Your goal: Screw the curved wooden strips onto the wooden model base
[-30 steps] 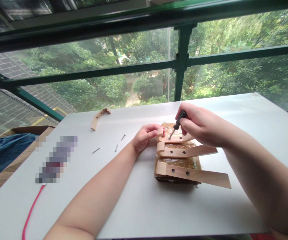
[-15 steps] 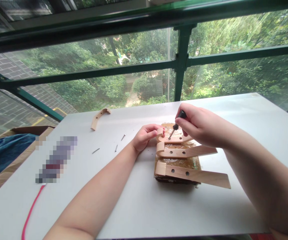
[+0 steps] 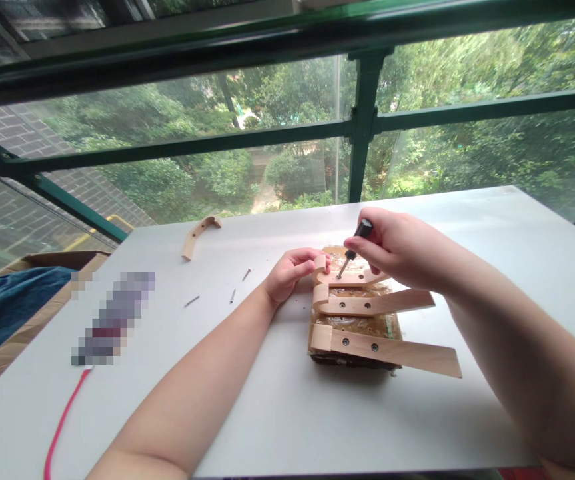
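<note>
My right hand (image 3: 384, 240) grips a black-handled screwdriver (image 3: 358, 239), tilted, its tip at a screw in the farthest wooden hook (image 3: 351, 279). The fingers of my left hand (image 3: 294, 272) are closed on the curled left end of that same hook. Beneath it lies a block wrapped in brown tape (image 3: 362, 325). Nearer to me, a middle wooden hook (image 3: 354, 305) and a front wooden hook (image 3: 392, 349) lie across the block, each with two dark screw heads showing. My right hand partly covers the far hook's right end.
Three loose screws (image 3: 232, 295) lie on the white table (image 3: 277, 413) left of my left hand. Farther back is another wooden hook (image 3: 200, 230). A blurred-out object (image 3: 117, 313) with a red cord (image 3: 64, 417) lies at left, beside a cardboard box (image 3: 42, 320) holding blue cloth.
My right hand's fingers have shifted slightly around the screwdriver handle, while its tip stays at the same screw. My left hand keeps its place on the hook.
</note>
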Action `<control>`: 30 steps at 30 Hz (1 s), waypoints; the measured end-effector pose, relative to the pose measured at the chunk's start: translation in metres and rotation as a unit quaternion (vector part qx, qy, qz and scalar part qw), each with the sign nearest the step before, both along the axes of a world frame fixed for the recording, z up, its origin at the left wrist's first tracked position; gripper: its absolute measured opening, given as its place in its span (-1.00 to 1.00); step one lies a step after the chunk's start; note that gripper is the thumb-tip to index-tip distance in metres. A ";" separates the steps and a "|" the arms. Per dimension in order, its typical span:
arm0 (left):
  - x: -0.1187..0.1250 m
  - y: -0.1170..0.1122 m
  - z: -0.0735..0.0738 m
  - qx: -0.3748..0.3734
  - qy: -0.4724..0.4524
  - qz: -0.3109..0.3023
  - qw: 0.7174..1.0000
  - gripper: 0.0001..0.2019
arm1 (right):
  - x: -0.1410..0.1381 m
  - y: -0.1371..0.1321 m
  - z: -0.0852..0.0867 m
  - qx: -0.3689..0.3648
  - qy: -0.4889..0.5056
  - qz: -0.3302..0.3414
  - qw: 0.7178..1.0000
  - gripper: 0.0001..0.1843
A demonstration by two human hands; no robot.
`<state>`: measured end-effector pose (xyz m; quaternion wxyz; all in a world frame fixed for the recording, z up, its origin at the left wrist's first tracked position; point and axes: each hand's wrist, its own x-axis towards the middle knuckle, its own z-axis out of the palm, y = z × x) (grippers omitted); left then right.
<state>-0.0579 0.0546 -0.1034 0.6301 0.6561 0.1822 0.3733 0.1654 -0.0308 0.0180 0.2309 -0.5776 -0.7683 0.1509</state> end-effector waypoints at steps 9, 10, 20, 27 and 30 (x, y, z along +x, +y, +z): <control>0.000 0.000 0.000 -0.003 0.001 0.006 1.000 -0.63 | -0.004 0.000 -0.003 0.017 0.037 0.006 0.999 -0.73; 0.000 0.000 0.000 -0.004 0.001 0.007 1.000 -0.61 | -0.005 0.000 -0.003 0.023 0.046 0.007 0.999 -0.74; -0.002 0.000 -0.003 -0.046 -0.014 -0.002 0.999 -0.56 | -0.007 0.003 -0.012 0.092 0.173 0.075 0.978 -0.68; 0.000 0.000 -0.005 -0.035 -0.008 0.018 0.999 -0.59 | -0.002 0.002 -0.006 0.036 0.157 0.084 0.983 -0.92; 0.001 0.000 -0.005 -0.035 -0.006 0.024 0.999 -0.57 | 0.000 0.002 -0.004 0.014 0.161 0.081 0.984 -0.92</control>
